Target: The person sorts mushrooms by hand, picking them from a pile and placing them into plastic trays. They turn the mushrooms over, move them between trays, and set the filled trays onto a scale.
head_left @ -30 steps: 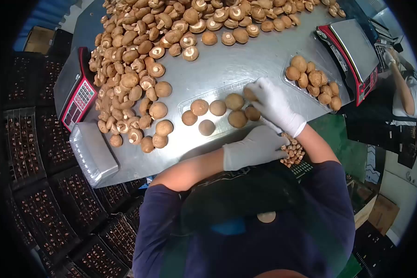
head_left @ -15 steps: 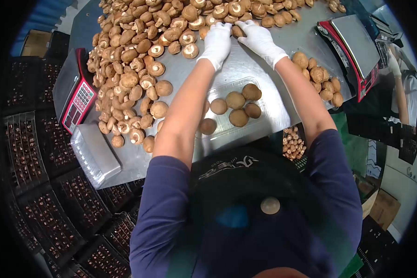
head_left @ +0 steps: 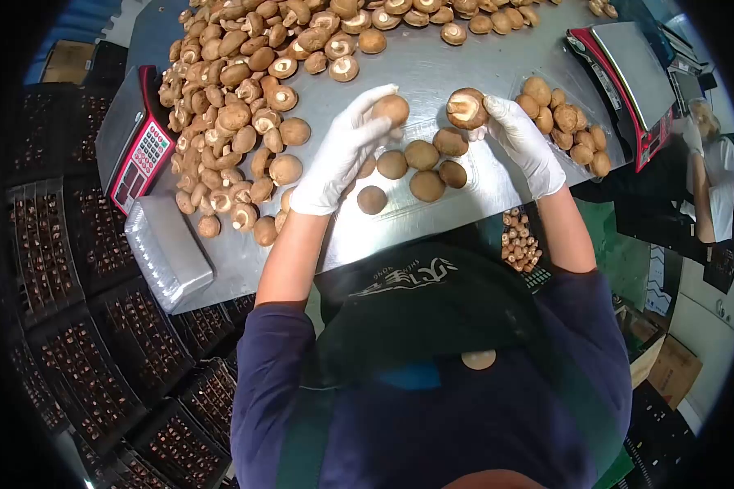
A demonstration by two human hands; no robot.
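Observation:
Both my hands wear white gloves and are raised over the metal table [head_left: 318, 106]. My left hand [head_left: 342, 147] is closed around a brown mushroom [head_left: 391, 109], cap outward. In my right hand [head_left: 523, 140] is another mushroom [head_left: 466, 108], its pale stem and underside turned toward me. Below and between the hands, several mushrooms [head_left: 426, 186] sit cap up in a clear plastic tray [head_left: 408, 217], whose edges are hard to make out. A large heap of mushrooms [head_left: 236, 90] covers the table's far left.
Scales stand at the left [head_left: 143, 155] and right [head_left: 628, 73]. A filled mushroom tray [head_left: 564, 122] lies by the right scale. Stacked clear trays [head_left: 167, 253] rest at the front left corner. Dark crates [head_left: 90, 375] fill the floor at left. Another person [head_left: 714, 171] works at far right.
Both hands have drawn back from the heap's near edge toward me and moved apart. Each now holds a mushroom up over the tray.

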